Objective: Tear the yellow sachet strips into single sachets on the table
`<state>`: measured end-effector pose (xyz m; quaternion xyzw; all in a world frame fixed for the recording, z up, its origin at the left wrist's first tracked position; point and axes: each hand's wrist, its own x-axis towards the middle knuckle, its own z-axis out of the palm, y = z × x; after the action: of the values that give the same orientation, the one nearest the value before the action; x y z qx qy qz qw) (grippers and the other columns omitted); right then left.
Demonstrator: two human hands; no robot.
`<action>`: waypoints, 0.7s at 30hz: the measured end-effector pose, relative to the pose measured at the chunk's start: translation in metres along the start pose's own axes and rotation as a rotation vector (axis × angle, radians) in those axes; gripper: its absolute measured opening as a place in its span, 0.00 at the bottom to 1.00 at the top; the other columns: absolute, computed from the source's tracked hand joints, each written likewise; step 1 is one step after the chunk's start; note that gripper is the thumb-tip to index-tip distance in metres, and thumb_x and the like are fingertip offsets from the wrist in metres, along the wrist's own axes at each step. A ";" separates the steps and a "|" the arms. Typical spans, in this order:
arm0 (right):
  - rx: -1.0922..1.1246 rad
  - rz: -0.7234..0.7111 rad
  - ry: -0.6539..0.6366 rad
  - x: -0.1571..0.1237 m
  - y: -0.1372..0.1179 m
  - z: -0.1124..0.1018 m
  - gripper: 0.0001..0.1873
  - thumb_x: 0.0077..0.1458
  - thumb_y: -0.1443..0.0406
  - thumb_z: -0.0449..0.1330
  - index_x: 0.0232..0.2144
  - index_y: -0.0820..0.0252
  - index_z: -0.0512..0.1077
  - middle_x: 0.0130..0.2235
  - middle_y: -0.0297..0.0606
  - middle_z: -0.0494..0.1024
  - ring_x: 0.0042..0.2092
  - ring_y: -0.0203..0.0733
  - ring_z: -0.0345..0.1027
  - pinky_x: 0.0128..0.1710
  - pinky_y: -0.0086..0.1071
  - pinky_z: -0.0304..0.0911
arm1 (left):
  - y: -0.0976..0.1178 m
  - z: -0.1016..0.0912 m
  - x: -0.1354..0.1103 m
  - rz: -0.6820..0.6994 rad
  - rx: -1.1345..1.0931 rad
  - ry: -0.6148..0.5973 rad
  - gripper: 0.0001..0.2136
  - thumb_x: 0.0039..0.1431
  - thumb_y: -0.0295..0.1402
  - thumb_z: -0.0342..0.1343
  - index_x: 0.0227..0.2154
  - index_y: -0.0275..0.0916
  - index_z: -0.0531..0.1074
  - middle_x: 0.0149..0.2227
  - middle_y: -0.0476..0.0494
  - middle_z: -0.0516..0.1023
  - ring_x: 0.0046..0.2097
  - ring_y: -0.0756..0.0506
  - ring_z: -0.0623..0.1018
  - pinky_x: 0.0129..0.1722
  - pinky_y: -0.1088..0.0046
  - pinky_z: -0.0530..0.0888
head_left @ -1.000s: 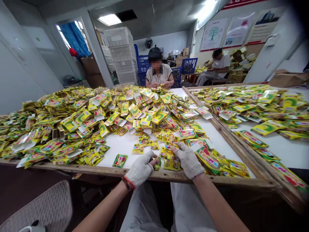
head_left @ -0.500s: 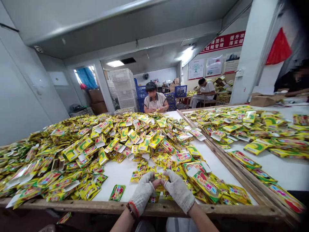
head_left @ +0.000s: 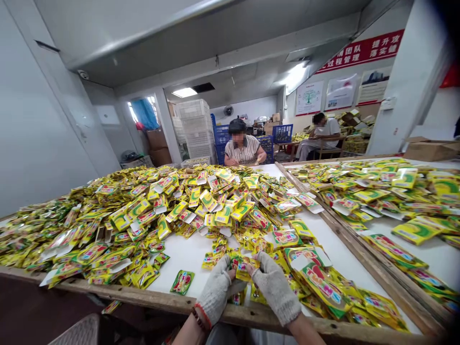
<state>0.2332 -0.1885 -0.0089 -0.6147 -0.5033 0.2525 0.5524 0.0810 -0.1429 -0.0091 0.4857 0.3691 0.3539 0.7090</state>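
My left hand [head_left: 217, 289] wears a white knitted glove with bare fingertips and is closed on the left end of small yellow-and-green sachets [head_left: 241, 265]. Gripping their right end is my right hand [head_left: 275, 288], gloved the same way. How many sachets lie between the fingers I cannot tell. More yellow sachets [head_left: 251, 237] lie just beyond my hands. One green sachet [head_left: 182, 282] rests alone on the white tabletop [head_left: 179, 251], left of my left hand. Right of my right hand lies a flat printed carton [head_left: 323, 285] with a pink-and-blue logo.
A big heap of yellow cartons [head_left: 143, 211] covers the table's left and middle. A wooden divider [head_left: 345, 230] runs along the right, with more cartons [head_left: 406, 230] beyond. A wooden rim [head_left: 158, 294] edges the front. A person [head_left: 244, 146] sits opposite, another [head_left: 321, 136] farther back.
The view has turned slightly left, so the scene sits farther right. My hands have drawn a little apart, and more of the sachets shows between them. The person opposite has spread their hands.
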 end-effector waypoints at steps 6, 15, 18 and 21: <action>-0.093 0.006 0.062 -0.001 0.003 0.002 0.08 0.50 0.60 0.60 0.33 0.55 0.72 0.36 0.41 0.80 0.40 0.49 0.73 0.44 0.39 0.67 | -0.002 -0.001 0.000 -0.058 -0.210 -0.030 0.36 0.47 0.34 0.63 0.60 0.45 0.56 0.56 0.38 0.71 0.49 0.39 0.78 0.51 0.59 0.74; -0.092 -0.014 -0.015 -0.001 0.000 0.001 0.06 0.49 0.61 0.61 0.29 0.55 0.73 0.35 0.39 0.81 0.38 0.47 0.74 0.41 0.34 0.68 | -0.011 0.002 0.010 0.037 -0.103 -0.063 0.27 0.48 0.33 0.56 0.55 0.42 0.65 0.48 0.40 0.77 0.48 0.39 0.78 0.48 0.57 0.75; -0.088 -0.012 -0.012 -0.002 0.002 0.000 0.04 0.48 0.62 0.62 0.29 0.55 0.73 0.34 0.39 0.81 0.38 0.47 0.74 0.40 0.33 0.67 | -0.007 0.002 0.007 0.108 0.058 0.019 0.21 0.52 0.41 0.57 0.49 0.39 0.71 0.47 0.39 0.77 0.51 0.38 0.75 0.53 0.58 0.71; -0.076 -0.010 -0.008 -0.004 0.002 -0.001 0.04 0.47 0.62 0.62 0.29 0.54 0.73 0.35 0.39 0.81 0.39 0.47 0.74 0.41 0.33 0.67 | -0.001 0.001 0.002 0.162 0.266 0.126 0.22 0.53 0.47 0.59 0.45 0.38 0.73 0.49 0.38 0.77 0.56 0.36 0.71 0.59 0.58 0.65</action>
<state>0.2333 -0.1923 -0.0119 -0.6318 -0.5177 0.2326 0.5279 0.0828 -0.1415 -0.0104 0.5800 0.4162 0.3878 0.5830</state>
